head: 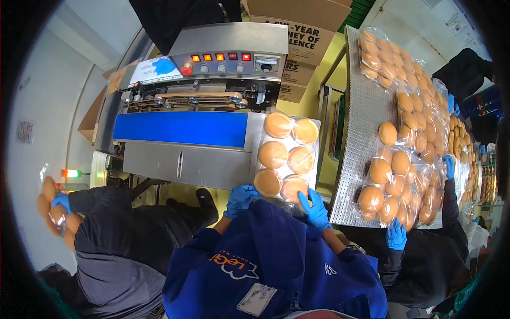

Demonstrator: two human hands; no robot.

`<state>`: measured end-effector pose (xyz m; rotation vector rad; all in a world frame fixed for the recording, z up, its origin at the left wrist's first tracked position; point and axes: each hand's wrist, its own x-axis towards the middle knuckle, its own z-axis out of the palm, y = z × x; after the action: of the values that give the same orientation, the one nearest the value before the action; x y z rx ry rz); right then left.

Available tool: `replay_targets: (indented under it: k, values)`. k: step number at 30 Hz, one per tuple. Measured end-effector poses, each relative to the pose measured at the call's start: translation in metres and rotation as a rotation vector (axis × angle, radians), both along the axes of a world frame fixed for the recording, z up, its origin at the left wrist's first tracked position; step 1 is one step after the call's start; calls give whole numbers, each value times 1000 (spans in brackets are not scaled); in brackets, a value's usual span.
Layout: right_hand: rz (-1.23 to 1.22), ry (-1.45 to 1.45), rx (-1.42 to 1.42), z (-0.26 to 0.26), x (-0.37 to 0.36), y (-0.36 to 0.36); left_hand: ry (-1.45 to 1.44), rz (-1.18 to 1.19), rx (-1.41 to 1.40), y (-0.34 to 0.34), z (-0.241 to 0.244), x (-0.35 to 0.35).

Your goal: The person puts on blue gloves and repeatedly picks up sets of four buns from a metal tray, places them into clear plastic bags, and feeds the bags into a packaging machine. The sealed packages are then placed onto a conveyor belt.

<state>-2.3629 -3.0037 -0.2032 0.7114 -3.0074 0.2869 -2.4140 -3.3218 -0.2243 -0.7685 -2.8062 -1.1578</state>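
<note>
A clear plastic bag of round golden buns point(273, 154) lies on the white plate at the right end of a sealing machine point(159, 159). Its buns sit in two columns, with the bag's loose end towards my body. My left hand point(241, 199), in a blue glove, is at the near left corner with its fingers curled; whether they pinch the plastic is hidden. At the near right corner my right hand point(316, 209), also gloved in blue, has its fingers apart, with fingertips touching the bag beside the closest bun.
A blue conveyor belt point(181, 128) runs left from the plate, below a control panel point(223, 62) with lit switches. Right stands a perforated metal table point(350, 131) with many bagged buns point(392, 179) and a co-worker's gloved hand point(396, 235). Another person point(119, 247) holds bagged buns at left.
</note>
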Motion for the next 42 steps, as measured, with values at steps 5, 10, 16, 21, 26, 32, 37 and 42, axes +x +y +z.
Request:
replay_targets:
  k: [5, 10, 16, 21, 26, 32, 37, 42]
  values:
    - [72, 122, -272, 16, -11, -13, 77, -5, 81, 5, 52, -19]
    - [-28, 131, -656, 138, -63, -18, 304, 124, 249, 15, 146, -55]
    - [-183, 173, -974, 244, -120, -24, 162, 383, 553, 36, 235, -88]
    - [-575, -392, -1333, 136, -257, -25, -107, 405, 564, 39, 134, -203]
    - [-587, -647, -1208, -31, -293, -8, -432, 593, 578, 51, 2, -236]
    - [-583, -1062, -1669, -68, -309, -4, -499, 362, 374, 31, 8, -243]
    - [-752, -902, -1850, -43, -329, -40, -308, 293, 541, 6, -20, -263]
    - [-982, -408, -1750, -46, -323, -32, -339, 424, 424, 34, -23, -266]
